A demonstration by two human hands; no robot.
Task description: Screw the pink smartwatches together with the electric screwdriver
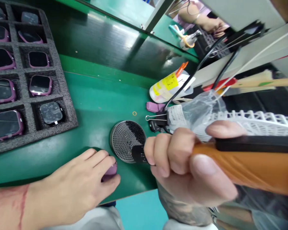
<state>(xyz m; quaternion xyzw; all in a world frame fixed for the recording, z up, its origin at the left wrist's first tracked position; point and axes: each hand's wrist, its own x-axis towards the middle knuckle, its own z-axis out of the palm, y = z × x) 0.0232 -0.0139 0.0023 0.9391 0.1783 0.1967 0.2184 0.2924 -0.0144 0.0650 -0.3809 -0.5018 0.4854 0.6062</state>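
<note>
Nearest to my view is the right hand (187, 172): its fingers are wrapped fully round the orange driver (256, 167). I judge the step in hand to be work with the driver's black nose (139, 154) at the perforated dish (121, 140). Hold the driver square to the dish face, steady the wrist, and press lightly, so that the small dark parts (135, 130) across the dish's far side are not scattered. The nose overlaps the dish's near edge; I cannot tell whether its tip touches a hole.

The left hand (79, 185) has its fingers curled closed over a purple piece (111, 170), just beside the dish on the green desk (93, 99). Grip it by its edges and leave the driver's path clear.

Beyond the dish I have a small orange ring (134, 113), a binder clip (158, 118) and a purple block (153, 107). Mind the clip when swinging the driver. At the left stands the foam tray (69, 118), with purple-rimmed watches (40, 84) in its compartments. Farther off lies a tilted bottle (163, 89).
</note>
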